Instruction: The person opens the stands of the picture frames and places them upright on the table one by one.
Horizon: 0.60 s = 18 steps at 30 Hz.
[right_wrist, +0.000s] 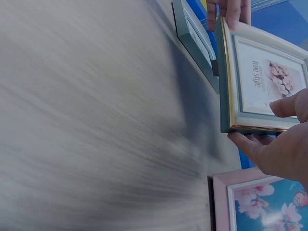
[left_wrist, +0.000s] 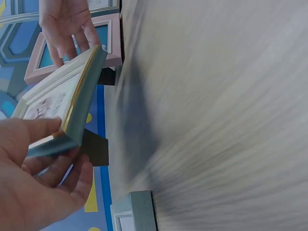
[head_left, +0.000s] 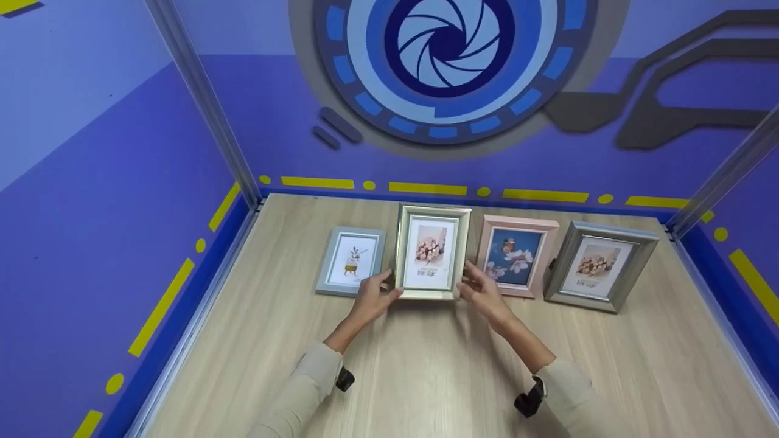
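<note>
In the middle of the head view, the gold picture frame [head_left: 431, 252] seems to be just off the worktop [head_left: 438, 377]; the left hand [head_left: 372, 299] and right hand [head_left: 485, 298] pinch its lower sides, thumbs in front and other fingers curled round the edges, probably so it can't tip. Both arms reach up from the bottom and slant inward, maybe to hold it evenly, with the blue-grey frame [head_left: 351, 261] and pink frame [head_left: 516, 258] close on either side.
</note>
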{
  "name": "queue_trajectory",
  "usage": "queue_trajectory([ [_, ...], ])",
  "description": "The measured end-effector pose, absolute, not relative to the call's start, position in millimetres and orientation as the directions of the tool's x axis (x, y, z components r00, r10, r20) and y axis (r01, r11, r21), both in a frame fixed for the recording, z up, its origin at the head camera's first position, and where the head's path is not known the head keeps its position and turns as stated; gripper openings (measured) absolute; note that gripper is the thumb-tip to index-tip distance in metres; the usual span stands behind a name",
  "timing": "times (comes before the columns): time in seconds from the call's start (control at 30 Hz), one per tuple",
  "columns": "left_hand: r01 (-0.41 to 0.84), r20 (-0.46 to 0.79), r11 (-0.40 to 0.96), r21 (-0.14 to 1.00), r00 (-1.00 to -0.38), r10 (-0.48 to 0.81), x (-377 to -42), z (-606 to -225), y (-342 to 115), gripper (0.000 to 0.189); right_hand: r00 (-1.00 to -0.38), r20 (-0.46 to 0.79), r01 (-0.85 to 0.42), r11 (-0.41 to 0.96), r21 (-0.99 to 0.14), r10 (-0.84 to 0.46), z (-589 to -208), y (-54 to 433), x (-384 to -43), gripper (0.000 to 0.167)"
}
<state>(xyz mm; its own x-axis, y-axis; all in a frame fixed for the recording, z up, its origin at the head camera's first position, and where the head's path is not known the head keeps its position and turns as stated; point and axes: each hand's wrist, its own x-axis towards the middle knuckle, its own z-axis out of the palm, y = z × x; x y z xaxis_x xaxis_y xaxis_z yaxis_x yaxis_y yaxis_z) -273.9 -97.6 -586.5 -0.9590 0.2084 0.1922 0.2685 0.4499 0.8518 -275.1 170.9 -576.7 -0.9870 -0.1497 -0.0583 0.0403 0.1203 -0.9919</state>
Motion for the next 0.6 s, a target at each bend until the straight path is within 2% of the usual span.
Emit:
queue_trajectory([
  [0.23, 0.222, 0.240, 0.575, 0.787, -0.970, 0.046, -289, -592, -89, 0.029, -0.985, -0.028, 0.012, 0.094, -0.995, -0.168, -577, 164, -278, 0.068],
  [0.47, 0.175, 0.239, 0.630, 0.757, -0.971, -0.018, -305, -594, -83, 0.024, -0.986, 0.029, -0.045, 0.090, -0.995, -0.166, -582, 161, -283, 0.070],
  [0.6, 0.153, 0.225, 0.623, 0.767, -0.974, -0.037, -312, -598, -78, 0.029, -0.984, 0.033, -0.044, 0.054, -0.998, -0.177, -587, 161, -284, 0.073],
])
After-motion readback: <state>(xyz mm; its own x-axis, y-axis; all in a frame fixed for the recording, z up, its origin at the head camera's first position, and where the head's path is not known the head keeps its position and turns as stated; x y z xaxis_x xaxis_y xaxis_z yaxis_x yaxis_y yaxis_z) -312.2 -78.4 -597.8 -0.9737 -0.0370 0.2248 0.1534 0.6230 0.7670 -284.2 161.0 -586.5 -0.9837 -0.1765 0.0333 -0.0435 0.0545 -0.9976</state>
